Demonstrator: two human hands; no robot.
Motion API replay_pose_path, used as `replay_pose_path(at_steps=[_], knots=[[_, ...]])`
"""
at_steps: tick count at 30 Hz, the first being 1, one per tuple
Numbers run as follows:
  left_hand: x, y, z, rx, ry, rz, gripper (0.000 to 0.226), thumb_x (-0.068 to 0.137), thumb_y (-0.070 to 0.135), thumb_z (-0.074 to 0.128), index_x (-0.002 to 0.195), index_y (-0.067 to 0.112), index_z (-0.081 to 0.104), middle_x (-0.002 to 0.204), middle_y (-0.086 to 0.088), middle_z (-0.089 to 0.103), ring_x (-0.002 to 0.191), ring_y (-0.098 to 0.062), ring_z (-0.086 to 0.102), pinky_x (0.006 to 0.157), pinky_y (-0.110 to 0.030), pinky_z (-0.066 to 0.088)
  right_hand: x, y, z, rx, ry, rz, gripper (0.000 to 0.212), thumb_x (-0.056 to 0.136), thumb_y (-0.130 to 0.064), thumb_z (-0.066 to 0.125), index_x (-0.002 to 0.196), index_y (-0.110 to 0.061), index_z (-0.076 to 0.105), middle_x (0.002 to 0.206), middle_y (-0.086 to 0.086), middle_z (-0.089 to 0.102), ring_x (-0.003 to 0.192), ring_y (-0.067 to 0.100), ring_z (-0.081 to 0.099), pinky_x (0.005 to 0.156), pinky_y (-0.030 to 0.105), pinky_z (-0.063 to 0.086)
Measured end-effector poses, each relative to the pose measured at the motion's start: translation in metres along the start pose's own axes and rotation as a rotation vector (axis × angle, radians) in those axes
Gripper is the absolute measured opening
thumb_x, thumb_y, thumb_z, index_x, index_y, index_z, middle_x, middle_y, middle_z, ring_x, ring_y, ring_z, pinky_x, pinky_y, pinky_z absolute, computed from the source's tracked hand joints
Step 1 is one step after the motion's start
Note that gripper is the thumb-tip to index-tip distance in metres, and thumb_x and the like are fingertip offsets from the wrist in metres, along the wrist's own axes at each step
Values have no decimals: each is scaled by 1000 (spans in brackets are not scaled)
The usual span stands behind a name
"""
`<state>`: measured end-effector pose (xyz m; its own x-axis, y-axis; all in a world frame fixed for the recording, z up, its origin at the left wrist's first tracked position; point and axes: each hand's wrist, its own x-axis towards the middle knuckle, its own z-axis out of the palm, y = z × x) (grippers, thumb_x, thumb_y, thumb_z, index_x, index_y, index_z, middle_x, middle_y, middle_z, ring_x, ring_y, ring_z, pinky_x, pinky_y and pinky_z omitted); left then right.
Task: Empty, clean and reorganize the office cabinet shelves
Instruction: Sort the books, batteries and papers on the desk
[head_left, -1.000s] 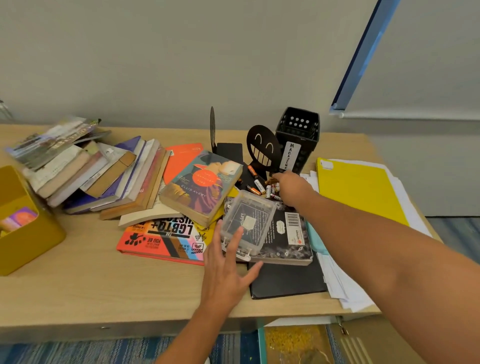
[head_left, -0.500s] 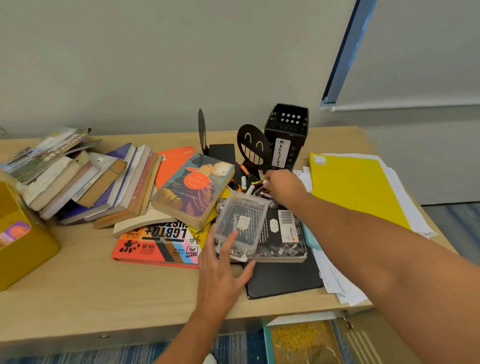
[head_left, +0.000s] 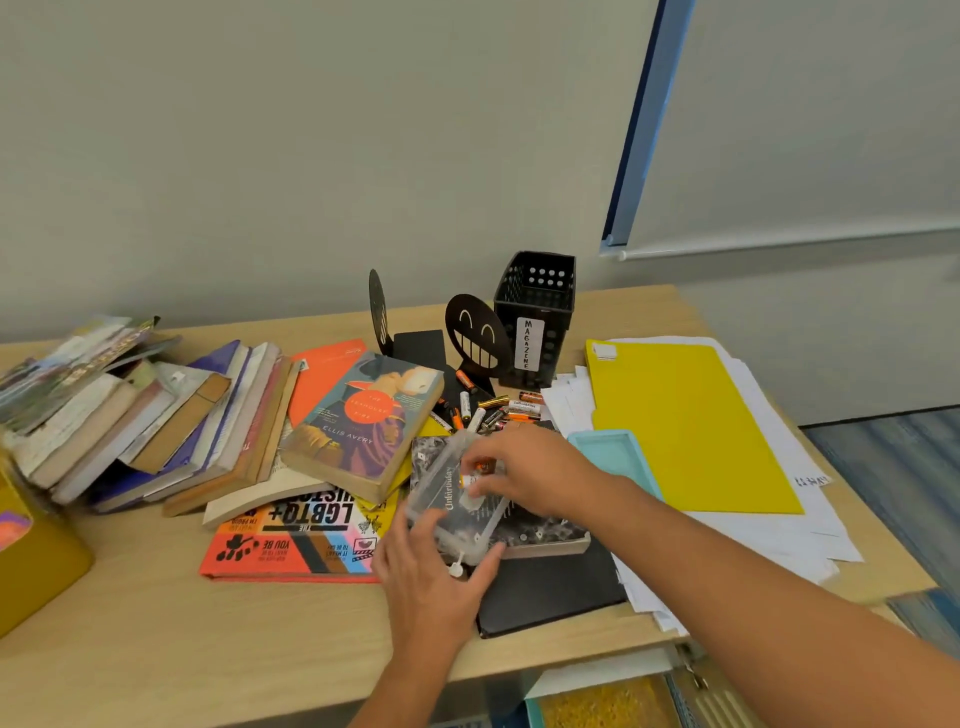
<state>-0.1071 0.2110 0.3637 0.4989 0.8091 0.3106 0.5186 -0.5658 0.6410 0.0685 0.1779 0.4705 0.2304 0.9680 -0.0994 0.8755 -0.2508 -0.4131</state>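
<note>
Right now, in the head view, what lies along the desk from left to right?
yellow box → leaning stack of books → Ellis Avery paperback → clear plastic case held by both hands → teal tray → yellow folder on loose papers

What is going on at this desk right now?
A person is gathering loose batteries into a clear plastic box. The left hand steadies the box's near end on a black-and-white book, while the right hand places an orange battery inside. More batteries lie by the smiley bookend.
</note>
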Motion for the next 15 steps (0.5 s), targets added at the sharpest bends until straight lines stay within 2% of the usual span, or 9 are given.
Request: replay_pose_path(at_steps=[3,6,8,11,13,15], knots=[[0,1,0,-40,6,-3,71,73,73,57,124,26,40,130,-13,49,118,-36,51,99,-53,37,1,-1,1,-129,-126,21,26,89,-53,64,113,-44,68,108,-3,65,107,18,54,85,39,49],[1,2,-1,-99,20,-28,95,70,74,68,143,26,31,141,-7,46,128,-27,45,107,-50,32,3,-5,-18,-7,-190,5,25,89,-49,66,112,-40,73,113,-12,70,100,7,57,85,33,49],[1,3,-4,-131,38,-76,108,65,72,71,150,27,21,144,-8,46,129,-21,40,110,-50,32,9,-5,-34,131,-75,47,22,92,-45,65,109,-36,75,111,-13,70,99,6,58,85,31,48],[2,7,-7,-145,19,-133,119,62,69,74,154,30,8,146,-11,47,128,-17,34,112,-52,32,28,5,-48,146,146,169,22,100,-30,56,112,-25,73,113,-5,71,104,12,60,86,29,47],[2,6,-7,-150,-3,-148,123,62,66,78,155,33,4,147,-11,46,129,-20,35,114,-52,31,46,14,-46,84,151,235,25,102,-20,52,119,-24,70,122,-1,68,111,17,59,90,30,47],[2,2,-8,-150,-13,-144,123,63,71,74,156,29,4,148,-8,44,132,-22,38,115,-49,29,67,20,-38,-39,35,260,37,99,-7,51,127,-26,65,130,4,63,117,24,58,95,35,49]])
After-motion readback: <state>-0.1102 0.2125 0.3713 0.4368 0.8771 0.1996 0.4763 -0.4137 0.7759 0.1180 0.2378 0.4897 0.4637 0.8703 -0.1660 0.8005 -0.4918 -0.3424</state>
